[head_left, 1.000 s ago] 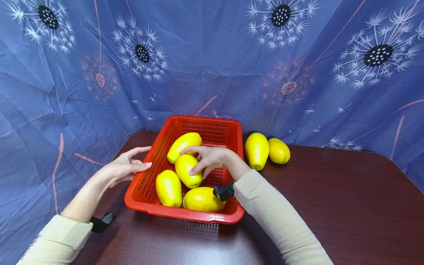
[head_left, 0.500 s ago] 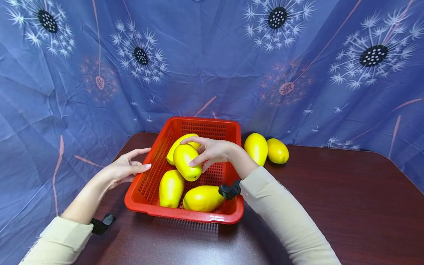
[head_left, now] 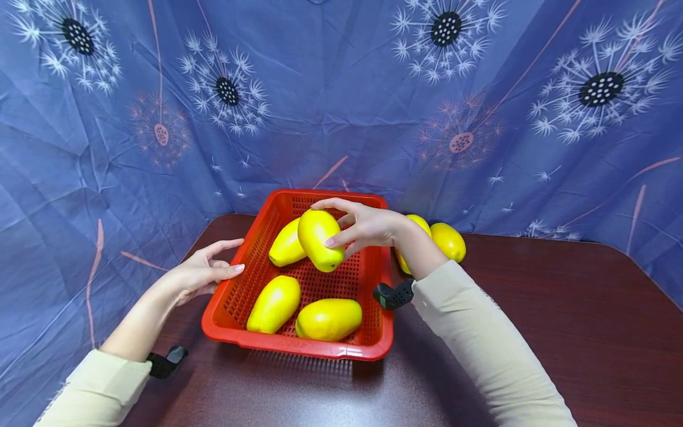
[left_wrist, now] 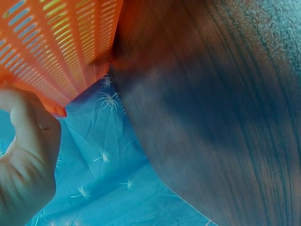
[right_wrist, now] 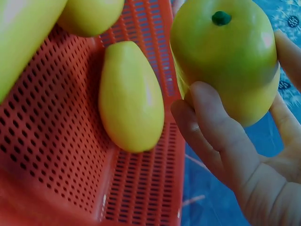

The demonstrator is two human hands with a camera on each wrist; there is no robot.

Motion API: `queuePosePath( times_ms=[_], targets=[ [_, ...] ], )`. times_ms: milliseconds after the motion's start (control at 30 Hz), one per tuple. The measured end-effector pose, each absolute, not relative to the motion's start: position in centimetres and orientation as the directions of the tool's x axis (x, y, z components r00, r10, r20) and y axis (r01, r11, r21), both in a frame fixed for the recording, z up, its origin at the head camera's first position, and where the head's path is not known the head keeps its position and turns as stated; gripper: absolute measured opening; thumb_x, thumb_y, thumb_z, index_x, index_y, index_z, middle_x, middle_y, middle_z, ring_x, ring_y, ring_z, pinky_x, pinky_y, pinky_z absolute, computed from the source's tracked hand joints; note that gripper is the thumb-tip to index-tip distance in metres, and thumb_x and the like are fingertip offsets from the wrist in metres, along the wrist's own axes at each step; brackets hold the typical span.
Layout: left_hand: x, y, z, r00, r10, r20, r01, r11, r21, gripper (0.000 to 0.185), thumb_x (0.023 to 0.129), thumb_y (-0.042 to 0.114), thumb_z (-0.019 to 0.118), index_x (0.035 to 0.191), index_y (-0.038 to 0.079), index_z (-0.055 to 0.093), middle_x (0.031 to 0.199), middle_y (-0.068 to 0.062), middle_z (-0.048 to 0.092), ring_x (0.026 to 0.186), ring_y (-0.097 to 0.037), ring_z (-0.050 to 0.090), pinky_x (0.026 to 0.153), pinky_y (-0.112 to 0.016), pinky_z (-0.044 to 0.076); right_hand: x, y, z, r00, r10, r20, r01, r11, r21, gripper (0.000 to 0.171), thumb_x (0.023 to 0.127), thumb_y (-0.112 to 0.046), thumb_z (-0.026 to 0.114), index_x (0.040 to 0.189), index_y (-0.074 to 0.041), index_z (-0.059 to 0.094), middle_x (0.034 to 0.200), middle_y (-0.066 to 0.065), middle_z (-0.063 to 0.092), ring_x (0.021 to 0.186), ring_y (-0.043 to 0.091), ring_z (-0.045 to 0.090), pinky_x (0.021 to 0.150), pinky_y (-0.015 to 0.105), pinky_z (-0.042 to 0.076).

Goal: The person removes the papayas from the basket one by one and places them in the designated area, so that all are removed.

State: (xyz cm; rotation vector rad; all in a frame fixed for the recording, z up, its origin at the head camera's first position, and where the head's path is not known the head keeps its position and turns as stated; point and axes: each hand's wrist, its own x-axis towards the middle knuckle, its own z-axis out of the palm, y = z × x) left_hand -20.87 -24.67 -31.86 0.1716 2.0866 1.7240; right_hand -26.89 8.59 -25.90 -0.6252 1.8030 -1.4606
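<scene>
A red slotted basket (head_left: 299, 351) stands on a dark wooden table (head_left: 533, 332). My right hand (head_left: 326, 225) grips a yellow oval fruit (head_left: 319, 246) and holds it in the air above the basket's far half. The right wrist view shows that held fruit (right_wrist: 225, 56) with a green stem dot and my fingers (right_wrist: 211, 127) curled round it. Three more yellow fruits (head_left: 274, 303) (head_left: 328, 319) (head_left: 287, 243) lie inside the basket. My left hand (head_left: 237, 255) rests with straight fingers against the basket's left rim; the same rim (left_wrist: 56, 42) shows orange in the left wrist view.
Two yellow fruits (head_left: 448, 242) lie on the table right of the basket, one partly hidden behind my right wrist. A blue dandelion-print cloth (head_left: 341, 118) hangs behind and to the left. The table runs on to the right and front.
My right hand has lifted one fruit out of the pile, up and toward the basket's far right. The front-left fruit in the basket has tipped over a little. The left hand stays put.
</scene>
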Motion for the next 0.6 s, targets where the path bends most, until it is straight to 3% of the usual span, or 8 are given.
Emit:
queuePosePath(
  times_ms=[600],
  targets=[
    [-20.8, -24.6, -31.8, -0.905, 0.345, -0.248, -0.181, 0.215, 0.96, 0.077, 0.089, 0.012, 0.063, 0.149, 0.008, 0.014, 0.081, -0.005, 0.064, 0.079, -0.019, 0.066, 0.073, -0.04, 0.055, -26.7, 13.0, -24.4, -0.669, -0.718, -0.195, 0.02, 0.244, -0.969, 0.07, 0.088, -0.001, 0.06, 0.146, -0.022, 0.025, 0.135, 0.02, 0.032, 0.105, 0.032, 0.055, 0.082, 0.045, 0.052]
  ],
)
